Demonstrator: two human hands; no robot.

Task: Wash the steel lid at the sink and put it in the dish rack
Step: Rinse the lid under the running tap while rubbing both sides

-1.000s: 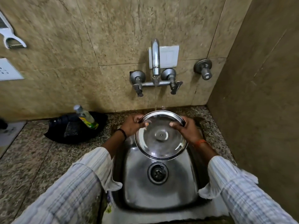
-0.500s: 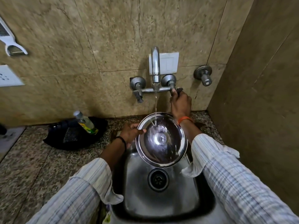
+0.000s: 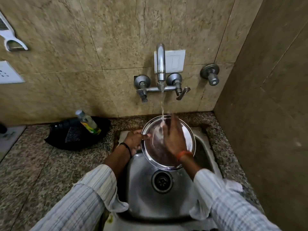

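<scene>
The round steel lid is held tilted over the steel sink, under the water that runs from the wall tap. My left hand grips the lid's left rim. My right hand lies flat on the lid's face with its fingers spread, fingertips in the stream. The lid's middle is hidden behind that hand. No dish rack is in view.
A black pan with a small clear bottle in it sits on the granite counter left of the sink. Tap handles stick out of the tiled wall. A side wall closes in on the right.
My right hand has come down from the right tap handle onto the lid's face. The stream of water is now stronger. My left hand keeps its hold on the rim.
</scene>
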